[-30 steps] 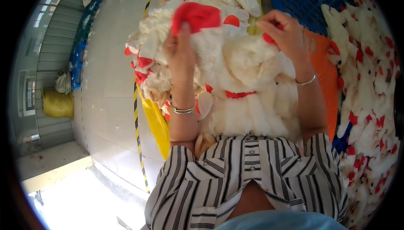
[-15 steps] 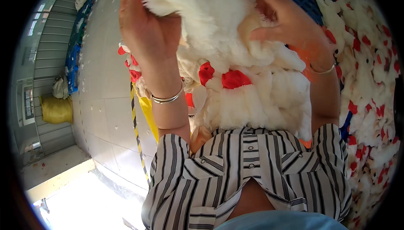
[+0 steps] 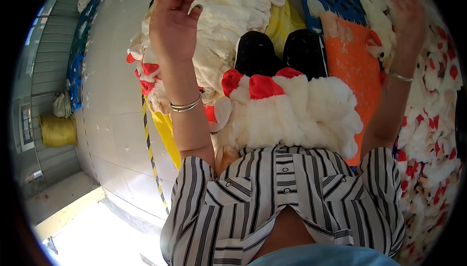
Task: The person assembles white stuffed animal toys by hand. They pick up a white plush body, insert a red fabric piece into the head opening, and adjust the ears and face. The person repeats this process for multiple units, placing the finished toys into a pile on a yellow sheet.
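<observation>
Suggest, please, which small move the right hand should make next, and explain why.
Probably the right hand should take one furry piece from the right-hand pile. It is over that pile's far end, and no piece shows clearly in it, though it is blurred. The left hand looks empty too, while white pieces with red ends lie across the lap.

No text, label, brand, number or sign can be read here.
</observation>
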The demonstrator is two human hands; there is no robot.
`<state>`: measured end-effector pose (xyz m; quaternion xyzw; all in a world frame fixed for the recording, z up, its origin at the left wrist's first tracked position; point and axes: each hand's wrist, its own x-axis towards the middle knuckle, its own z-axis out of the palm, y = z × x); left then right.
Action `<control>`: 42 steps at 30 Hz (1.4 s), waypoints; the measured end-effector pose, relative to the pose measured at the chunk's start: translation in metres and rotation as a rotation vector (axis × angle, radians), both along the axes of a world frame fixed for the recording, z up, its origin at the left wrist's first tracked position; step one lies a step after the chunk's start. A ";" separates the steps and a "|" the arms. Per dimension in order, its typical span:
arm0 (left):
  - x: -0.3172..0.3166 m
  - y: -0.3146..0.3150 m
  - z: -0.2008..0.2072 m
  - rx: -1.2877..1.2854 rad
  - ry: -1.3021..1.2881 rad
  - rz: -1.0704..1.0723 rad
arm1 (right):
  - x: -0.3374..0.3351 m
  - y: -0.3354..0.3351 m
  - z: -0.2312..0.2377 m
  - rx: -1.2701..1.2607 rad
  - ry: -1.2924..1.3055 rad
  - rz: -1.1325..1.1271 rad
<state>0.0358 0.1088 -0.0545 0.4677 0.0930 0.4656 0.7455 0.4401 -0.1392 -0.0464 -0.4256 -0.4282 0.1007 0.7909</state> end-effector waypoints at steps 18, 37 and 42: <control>-0.007 -0.025 -0.054 -0.047 0.393 -0.047 | -0.136 0.029 -0.023 -0.293 -0.515 -0.387; 0.059 -0.107 -0.023 0.111 0.625 -0.499 | -0.242 0.020 0.037 -0.503 -0.676 0.738; 0.074 -0.106 0.014 -0.240 0.421 -0.358 | -0.252 -0.007 0.042 -0.317 -0.887 0.530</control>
